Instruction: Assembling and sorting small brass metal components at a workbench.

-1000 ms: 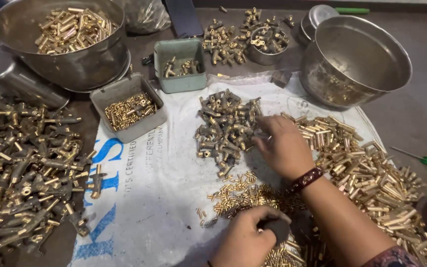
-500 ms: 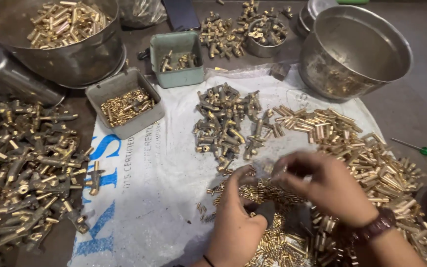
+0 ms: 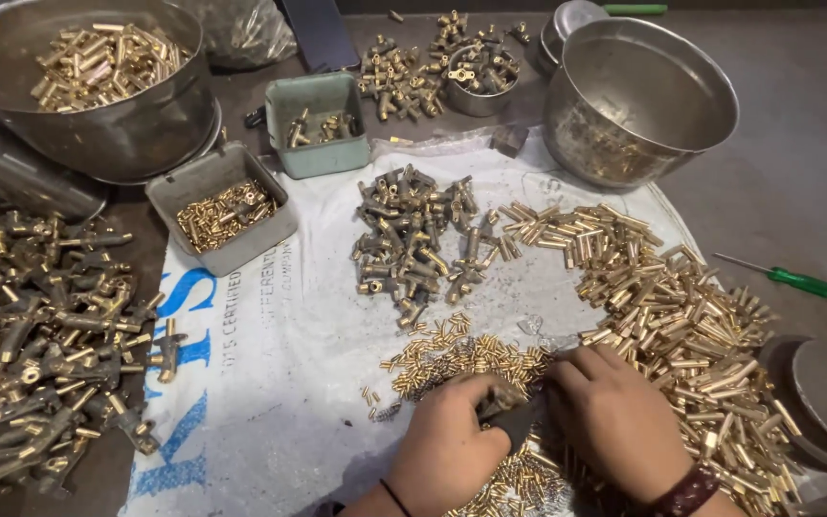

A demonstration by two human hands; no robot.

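Soft, moderately bright overhead light; glare on the steel bowl [image 3: 638, 96] rims and brass pieces [image 3: 691, 325]. Short shadows pool beneath the hands. Focus is sharp centrally; edges appear slightly bowed, perhaps from a wide lens.

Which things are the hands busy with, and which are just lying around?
In use: left hand, right hand, a dark piece between them, small brass pins.

Lying about: green screwdriver, empty steel bowl, grey tray, green tray, heap of dark fittings.
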